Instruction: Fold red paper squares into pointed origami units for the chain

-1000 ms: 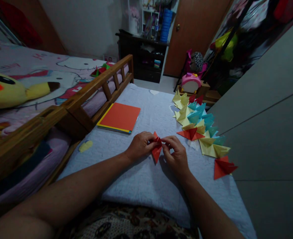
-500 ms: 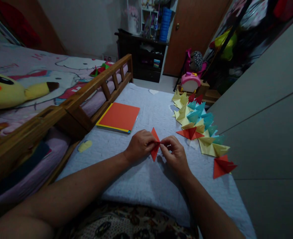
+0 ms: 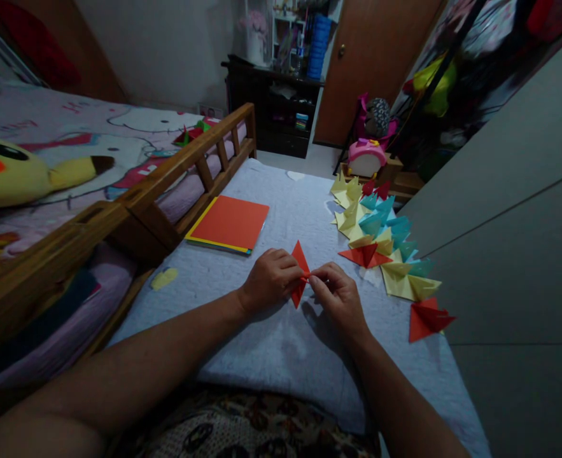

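Paper [image 3: 300,254], pinched over the cloth [image 3: 281,356] by the left hand [image 3: 272,277] at its middle and the right hand [image 3: 338,292] at a side tip, could tear or crease crookedly if either tugs too hard.

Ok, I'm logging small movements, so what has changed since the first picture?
The red paper has shifted slightly away from the person, its far point showing more. The left hand's thumb, visible earlier, is now mostly hidden. The right hand's fingertips remain at the paper. The orange-topped stack and folded papers stayed put.
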Tool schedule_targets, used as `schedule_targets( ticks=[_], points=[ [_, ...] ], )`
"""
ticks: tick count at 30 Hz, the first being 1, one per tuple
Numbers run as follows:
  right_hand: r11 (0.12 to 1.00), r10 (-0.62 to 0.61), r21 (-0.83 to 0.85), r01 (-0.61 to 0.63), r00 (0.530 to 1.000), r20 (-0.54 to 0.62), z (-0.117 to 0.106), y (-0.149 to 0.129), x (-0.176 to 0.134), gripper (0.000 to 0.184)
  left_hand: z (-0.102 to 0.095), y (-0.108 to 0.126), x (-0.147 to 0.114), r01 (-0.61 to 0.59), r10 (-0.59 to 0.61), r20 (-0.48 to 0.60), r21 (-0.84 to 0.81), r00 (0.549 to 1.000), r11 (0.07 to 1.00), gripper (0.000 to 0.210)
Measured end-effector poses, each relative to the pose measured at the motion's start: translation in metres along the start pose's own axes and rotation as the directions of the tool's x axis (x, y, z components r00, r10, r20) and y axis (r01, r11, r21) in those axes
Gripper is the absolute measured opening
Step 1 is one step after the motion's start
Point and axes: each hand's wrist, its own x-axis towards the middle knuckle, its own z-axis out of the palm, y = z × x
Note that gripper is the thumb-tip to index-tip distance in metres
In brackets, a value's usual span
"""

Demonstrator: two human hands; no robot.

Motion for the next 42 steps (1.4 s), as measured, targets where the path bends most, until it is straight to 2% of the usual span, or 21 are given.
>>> schedule_targets(
  ticks=[5,8,12,15,18,24,42],
  points=[
    [0.993,0.114,0.014,-0.114,0.993,-0.019,0.0,0.003,0.001,0.018,-0.001,0.001,0.0,-0.012,0.01,0.036,0.057,0.999,0.998,0.022],
    [0.985,0.169,0.049,-0.167,0.985,-0.034,0.0,0.004,0.002,0.018,-0.002,0.002,0.001,0.013,-0.013,0.036,0.017,0.999,1.0,0.02],
    [0.939,0.288,0.187,-0.288,0.957,0.026,-0.001,0.006,0.004,0.02,-0.003,0.004,0.002,0.064,-0.063,0.01,-0.215,0.998,0.975,0.016],
    [0.859,0.38,0.329,-0.392,0.919,0.102,-0.001,0.008,0.004,0.023,-0.004,0.005,0.002,0.09,-0.106,-0.023,-0.381,0.994,0.92,0.015],
    [0.775,0.438,0.435,-0.459,0.885,0.154,0.001,0.009,0.004,0.027,-0.005,0.005,0.002,0.113,-0.15,-0.043,-0.468,0.988,0.876,0.011],
    [0.69,0.479,0.524,-0.5,0.857,0.188,0.004,0.008,0.004,0.03,-0.005,0.003,0.003,0.185,-0.205,0.023,-0.539,0.978,0.822,0.004],
    [0.68,0.488,0.532,-0.504,0.853,0.184,0.008,0.011,0.009,0.031,-0.005,0.0,0.004,0.242,-0.26,0.053,-0.579,0.964,0.779,0.004]
  ],
)
